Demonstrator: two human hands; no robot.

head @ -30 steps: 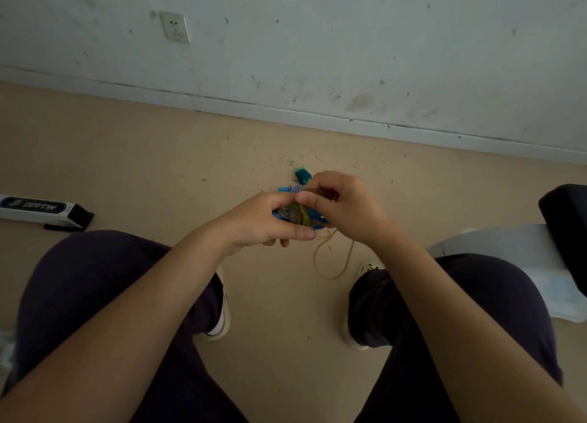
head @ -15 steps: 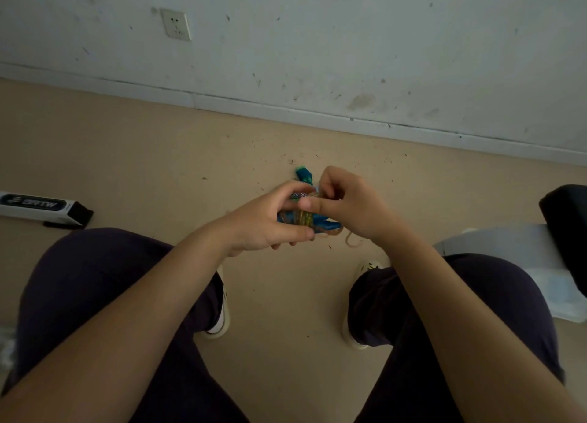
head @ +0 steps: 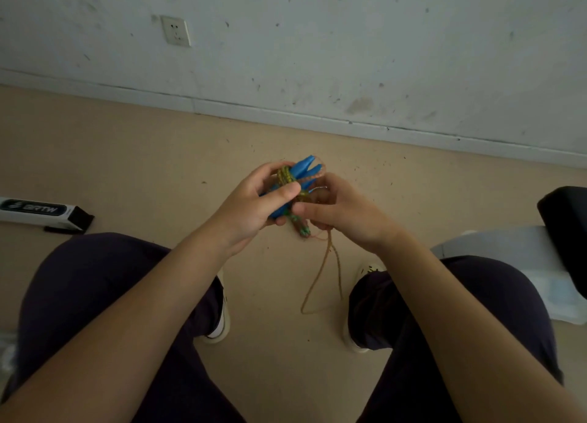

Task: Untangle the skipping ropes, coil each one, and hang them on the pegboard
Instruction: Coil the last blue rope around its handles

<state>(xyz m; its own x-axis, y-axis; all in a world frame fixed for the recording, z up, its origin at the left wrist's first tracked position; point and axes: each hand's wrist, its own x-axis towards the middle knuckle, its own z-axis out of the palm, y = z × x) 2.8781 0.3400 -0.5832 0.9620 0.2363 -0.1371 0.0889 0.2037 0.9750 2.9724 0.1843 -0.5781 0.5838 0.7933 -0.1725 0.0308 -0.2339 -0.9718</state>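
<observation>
2 hands grip blue-handled rope bundle over beige floor, scuffed white wall w/ socket

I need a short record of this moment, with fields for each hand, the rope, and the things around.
left hand: left hand grips the blue handles
right hand: right hand pinches the cord beside the handles
rope: orange cord wound round the handles, a loose loop hanging between the knees
floor: black-and-white box at the left
wall: socket
</observation>
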